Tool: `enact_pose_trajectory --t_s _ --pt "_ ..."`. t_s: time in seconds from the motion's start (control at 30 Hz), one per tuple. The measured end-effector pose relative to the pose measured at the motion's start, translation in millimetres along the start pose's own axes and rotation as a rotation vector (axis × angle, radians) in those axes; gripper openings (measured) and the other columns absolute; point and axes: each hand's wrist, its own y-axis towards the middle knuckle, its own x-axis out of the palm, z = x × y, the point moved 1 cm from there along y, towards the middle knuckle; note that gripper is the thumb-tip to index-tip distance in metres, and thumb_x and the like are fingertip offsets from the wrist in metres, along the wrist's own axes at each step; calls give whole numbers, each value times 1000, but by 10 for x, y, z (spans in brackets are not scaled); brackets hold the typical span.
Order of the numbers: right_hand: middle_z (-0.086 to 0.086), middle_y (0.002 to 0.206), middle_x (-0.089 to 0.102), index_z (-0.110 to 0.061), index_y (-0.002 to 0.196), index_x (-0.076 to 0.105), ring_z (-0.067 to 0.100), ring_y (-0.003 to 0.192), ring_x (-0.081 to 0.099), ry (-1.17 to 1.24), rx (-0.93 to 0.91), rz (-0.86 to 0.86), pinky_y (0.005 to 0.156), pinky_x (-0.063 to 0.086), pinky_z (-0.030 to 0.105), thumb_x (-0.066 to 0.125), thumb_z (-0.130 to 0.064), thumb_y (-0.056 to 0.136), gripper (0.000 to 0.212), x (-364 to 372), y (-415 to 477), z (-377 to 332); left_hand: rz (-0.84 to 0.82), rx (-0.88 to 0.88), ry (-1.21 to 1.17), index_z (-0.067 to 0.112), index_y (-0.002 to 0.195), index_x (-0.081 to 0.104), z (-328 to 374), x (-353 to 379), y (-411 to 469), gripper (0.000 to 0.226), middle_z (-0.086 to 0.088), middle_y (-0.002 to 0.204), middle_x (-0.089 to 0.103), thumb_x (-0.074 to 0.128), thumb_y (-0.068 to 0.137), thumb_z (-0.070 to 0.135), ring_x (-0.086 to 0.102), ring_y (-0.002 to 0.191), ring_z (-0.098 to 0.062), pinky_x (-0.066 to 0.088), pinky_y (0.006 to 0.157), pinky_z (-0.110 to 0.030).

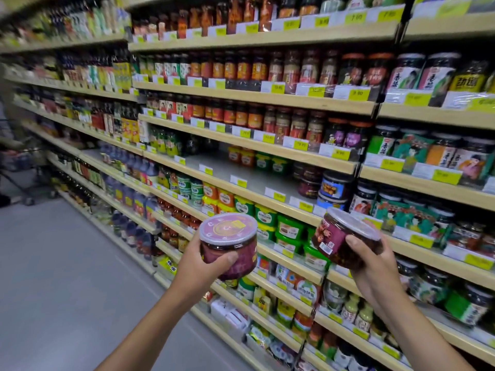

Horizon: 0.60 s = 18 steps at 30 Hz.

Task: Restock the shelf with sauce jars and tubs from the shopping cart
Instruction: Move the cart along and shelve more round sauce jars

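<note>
My left hand [207, 259] grips a short purple sauce tub [227, 236] with a clear lid, held upright in front of the shelving. My right hand [368, 259] grips a second purple tub [336, 238], tilted with its lid facing up and right. Both tubs are raised below a shelf [249, 180] that has a wide bare stretch. On that shelf stand matching dark red tubs [308, 180], stacked at the right end beside blue-labelled tubs [333, 187]. The shopping cart [20, 170] shows dimly at the far left of the aisle.
Long wooden shelves full of sauce jars run from left to right, with yellow price tags [301, 145] on their edges. Orange and green tubs [258, 159] sit at the back of the half-bare shelf. Grey aisle floor [53, 277] lies on my left.
</note>
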Motion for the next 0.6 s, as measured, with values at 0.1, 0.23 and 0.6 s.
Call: enact_pose_trajectory --t_s 0.1,0.23,0.6 --pt "19 121 63 -10 114 56 19 90 74 43 57 -59 66 61 31 74 -10 72 46 143 380 216 -39 4 12 36 129 55 -85 22 359 82 8 117 71 82 54 56 69 107 -7 59 79 -25" --pt "22 120 65 0 126 55 24 94 71 46 89 -138 69 62 34 84 -7 68 65 346 925 454 -119 -29 15 35 132 54 -201 87 965 83 5 121 71 81 58 59 69 110 -12 59 83 -27" --pt "7 98 76 -11 112 63 18 85 73 -80 67 -188 67 60 29 99 -47 23 102 622 1878 781 -185 -57 -35 24 137 52 -605 482 2353 94 -2 125 70 85 57 60 68 114 -18 57 89 -34"
